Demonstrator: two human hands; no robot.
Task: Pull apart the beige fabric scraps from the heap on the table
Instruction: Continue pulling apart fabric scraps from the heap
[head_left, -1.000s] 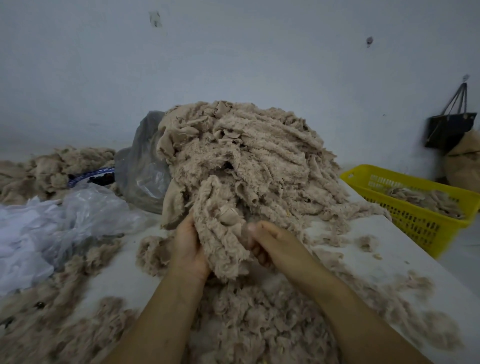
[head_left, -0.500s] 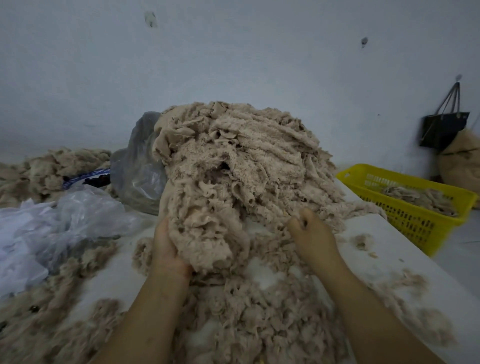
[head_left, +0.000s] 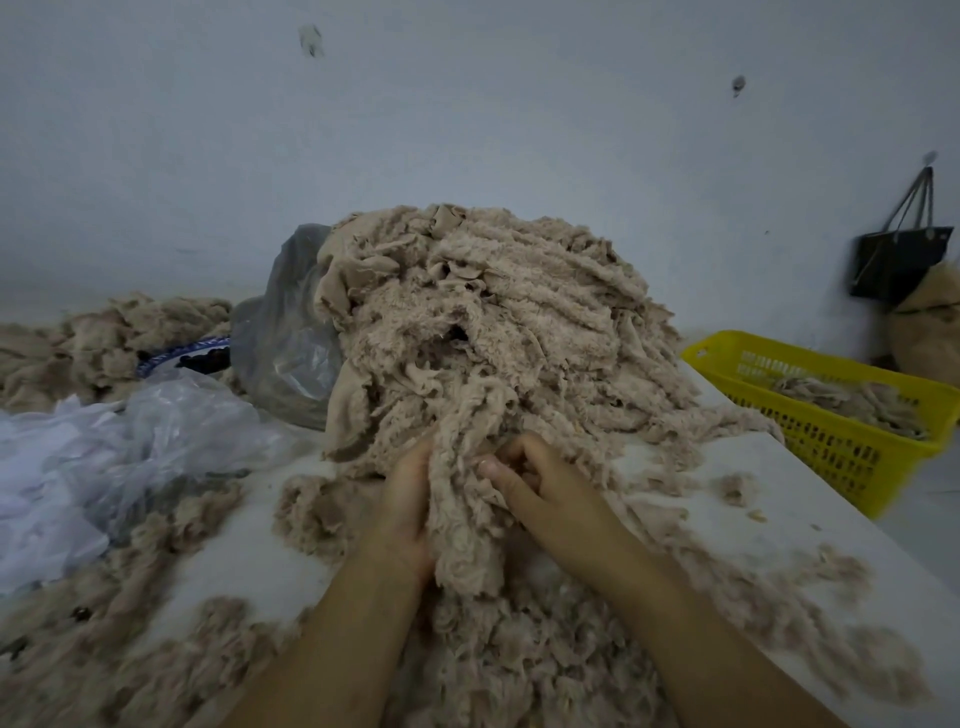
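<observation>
A tall heap of fluffy beige fabric scraps (head_left: 493, 322) rises in the middle of the white table (head_left: 810, 525). From its front hangs a thick beige clump (head_left: 467, 514), drooping toward me. My left hand (head_left: 408, 499) grips the clump's left side, fingers buried in the fabric. My right hand (head_left: 540, 483) pinches the clump's right side, thumb on top and fingers curled into it. Loose pulled-apart scraps (head_left: 519, 660) lie spread under and around my forearms.
A yellow plastic basket (head_left: 831, 447) with some scraps stands at the table's right edge. Crumpled clear plastic bags (head_left: 130, 457) lie left, a grey bag (head_left: 291, 338) behind them. More beige scraps (head_left: 104, 338) pile at far left. A black bag (head_left: 898, 260) hangs on the wall.
My right hand has come back from the heap's right side and taken hold of the hanging clump beside my left hand. The left hand keeps its grip.
</observation>
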